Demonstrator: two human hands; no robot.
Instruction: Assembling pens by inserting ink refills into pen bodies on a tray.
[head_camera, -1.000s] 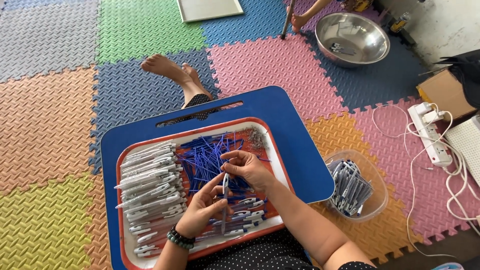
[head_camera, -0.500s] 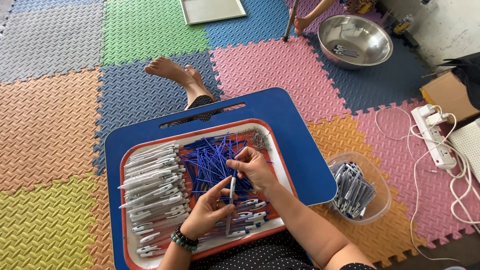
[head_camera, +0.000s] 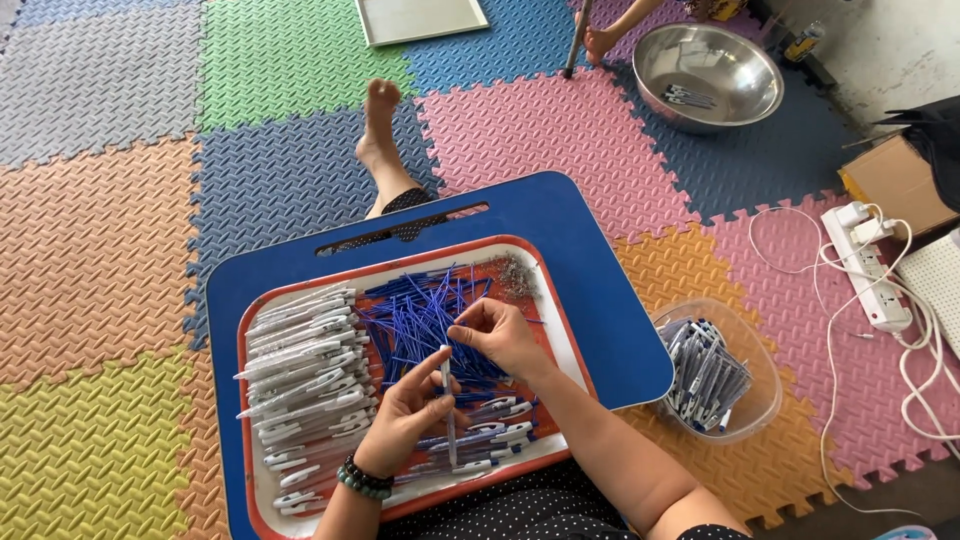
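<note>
bright daylight is falling across interlocking foam floor mats (head_camera: 120, 250) in many colours; beyond them, a pale scuffed wall (head_camera: 880, 50) is rising at the far right corner.

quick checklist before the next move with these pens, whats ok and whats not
1. Left hand grips a white pen barrel, held roughly upright: ok.
2. Right hand pinches something small over the blue refills; what exactly: cannot tell.
3. Refill lined up with the barrel's opening: cannot tell, fingers hide it.
4. Empty white barrels stacked within reach on the tray's left side: ok.
5. Red-rimmed tray sits flat on the blue lap table: ok.
6. Clear tub of finished pens beside the table on the mat, room left inside: ok.
</note>
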